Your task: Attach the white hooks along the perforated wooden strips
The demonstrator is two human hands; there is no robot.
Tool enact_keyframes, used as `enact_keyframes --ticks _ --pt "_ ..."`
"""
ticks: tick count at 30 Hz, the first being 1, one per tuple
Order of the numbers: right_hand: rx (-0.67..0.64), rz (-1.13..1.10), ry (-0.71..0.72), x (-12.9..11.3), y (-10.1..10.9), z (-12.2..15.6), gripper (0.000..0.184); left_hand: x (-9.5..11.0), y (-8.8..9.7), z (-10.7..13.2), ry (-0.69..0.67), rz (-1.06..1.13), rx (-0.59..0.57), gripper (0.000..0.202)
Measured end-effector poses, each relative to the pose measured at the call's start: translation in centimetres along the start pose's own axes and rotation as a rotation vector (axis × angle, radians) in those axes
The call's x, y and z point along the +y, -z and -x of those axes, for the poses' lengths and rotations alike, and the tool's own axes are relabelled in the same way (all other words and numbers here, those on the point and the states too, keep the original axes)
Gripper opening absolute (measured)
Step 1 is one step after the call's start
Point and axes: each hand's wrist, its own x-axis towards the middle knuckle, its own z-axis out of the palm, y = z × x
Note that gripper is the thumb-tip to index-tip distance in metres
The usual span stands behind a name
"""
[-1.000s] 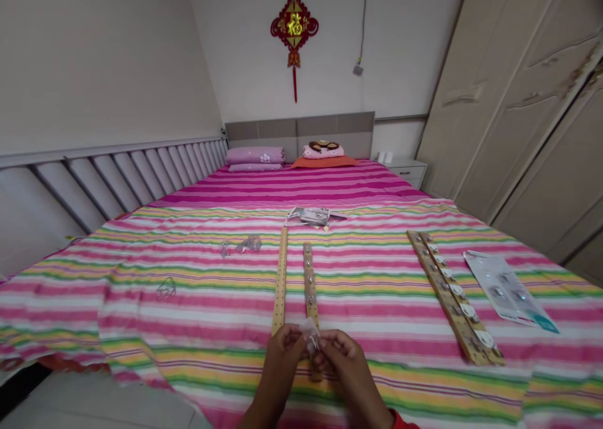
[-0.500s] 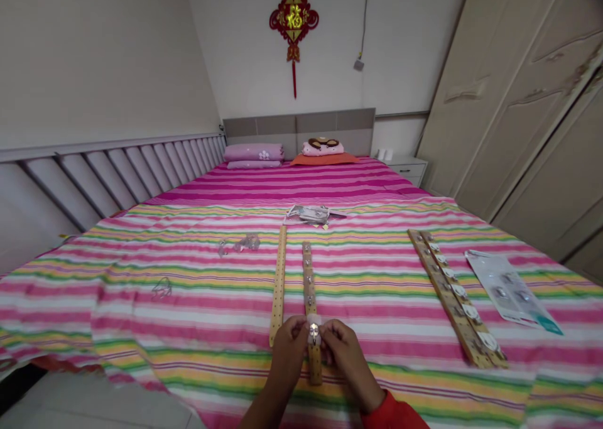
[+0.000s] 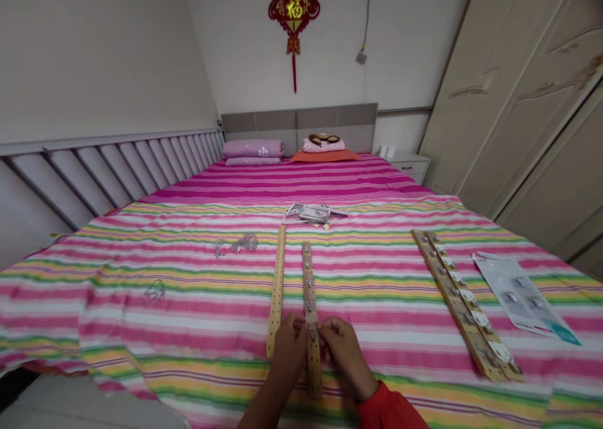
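Note:
A narrow wooden strip with holes [image 3: 315,379] lies lengthwise before me on the striped bedspread. Several clear patches with small metal hooks run along its far part. At the near end of that row is another clear adhesive hook [image 3: 312,334], against the strip's top. My left hand [image 3: 291,344] pinches its left edge between thumb and fingers. From the other side, my right hand [image 3: 343,350] pinches the right edge, its red sleeve below. A second bare wooden strip with holes [image 3: 277,291] lies just left of the first.
Two wooden strips [image 3: 490,367] with hooks and white round pieces lie to the right, beside a clear package [image 3: 513,291] holding hooks. Further off sits a bundle of clear packaging [image 3: 311,213]. Small clear scraps [image 3: 247,243] and a crumpled clear piece [image 3: 154,290] lie left.
The clear hook patch, earlier showing as a whitish square over the strip, now appears flatter against it. Both hands stay at its edges. The view has shifted slightly.

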Motion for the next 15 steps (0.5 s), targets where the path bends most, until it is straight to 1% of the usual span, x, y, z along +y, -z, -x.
enact_keyframes --ticks 8,15 --pt "0.035 -0.042 -0.013 0.5 -0.2 -0.2 0.037 -1.1 -0.2 -0.5 0.010 -0.015 0.015 0.007" --pt "0.063 -0.016 -0.017 0.6 -0.3 -0.2 0.039 -1.1 -0.3 -0.5 0.022 -0.050 0.031 0.006"
